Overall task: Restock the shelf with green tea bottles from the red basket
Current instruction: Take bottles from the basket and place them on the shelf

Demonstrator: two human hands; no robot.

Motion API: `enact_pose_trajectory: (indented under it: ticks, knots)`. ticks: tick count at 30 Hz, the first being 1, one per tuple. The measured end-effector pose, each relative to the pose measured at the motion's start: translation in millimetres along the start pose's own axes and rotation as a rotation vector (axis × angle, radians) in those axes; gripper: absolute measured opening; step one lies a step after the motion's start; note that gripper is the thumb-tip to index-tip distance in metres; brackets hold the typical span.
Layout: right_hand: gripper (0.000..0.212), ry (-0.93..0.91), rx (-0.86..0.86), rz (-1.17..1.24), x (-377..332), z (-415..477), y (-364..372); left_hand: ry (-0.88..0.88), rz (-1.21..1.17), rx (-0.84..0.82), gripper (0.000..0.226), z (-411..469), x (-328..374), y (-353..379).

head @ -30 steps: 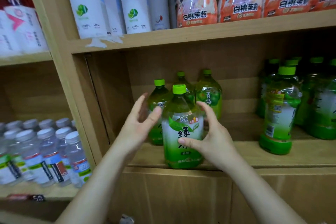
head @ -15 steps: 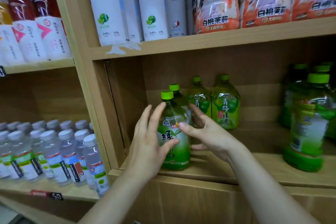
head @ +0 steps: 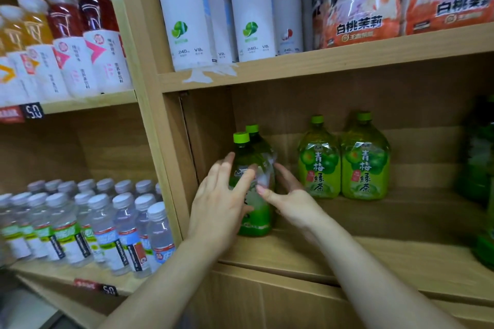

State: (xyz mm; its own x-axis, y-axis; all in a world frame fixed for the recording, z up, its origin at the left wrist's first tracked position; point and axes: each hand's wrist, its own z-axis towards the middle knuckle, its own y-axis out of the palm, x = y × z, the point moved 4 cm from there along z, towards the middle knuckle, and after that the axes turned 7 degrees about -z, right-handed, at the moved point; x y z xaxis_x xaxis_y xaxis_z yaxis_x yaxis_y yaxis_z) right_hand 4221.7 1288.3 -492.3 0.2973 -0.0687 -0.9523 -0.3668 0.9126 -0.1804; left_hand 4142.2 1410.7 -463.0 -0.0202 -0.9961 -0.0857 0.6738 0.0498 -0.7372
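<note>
A green tea bottle [head: 254,222] with a lime cap stands upright at the left end of the wooden shelf [head: 374,256], directly in front of another like it [head: 260,141]. My left hand [head: 219,203] lies against its front and left side with fingers spread and straight. My right hand [head: 294,200] touches its right side, thumb on the label and fingers reaching behind. The picture is blurred, so no firm grip shows. The red basket is out of view.
Two lighter plum green tea bottles [head: 319,165] [head: 365,165] stand further back to the right. Dark green bottles [head: 478,163] crowd the right edge. The upright divider [head: 171,168] is just left of the bottle. Water bottles [head: 107,222] fill the neighbouring shelf.
The bottle has gone from the shelf's front edge leftward and back, in line with the one behind it. Both hands stayed beside it. My view has swung left.
</note>
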Motion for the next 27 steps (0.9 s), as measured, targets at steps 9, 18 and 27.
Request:
enact_pose_trajectory:
  ticks: [9, 18, 27]
  knots:
    - [0.071, 0.011, 0.044, -0.080, 18, 39, 23, -0.048, 0.120, -0.130, 0.071, 27, -12, 24]
    - [0.067, 0.003, 0.064, -0.175, 20, 58, 17, -0.076, 0.070, -0.135, 0.066, 43, -15, 39]
    - [0.065, -0.099, 0.234, -0.428, -29, -26, -44, -0.227, -0.278, -0.178, 0.076, 33, -3, 16]
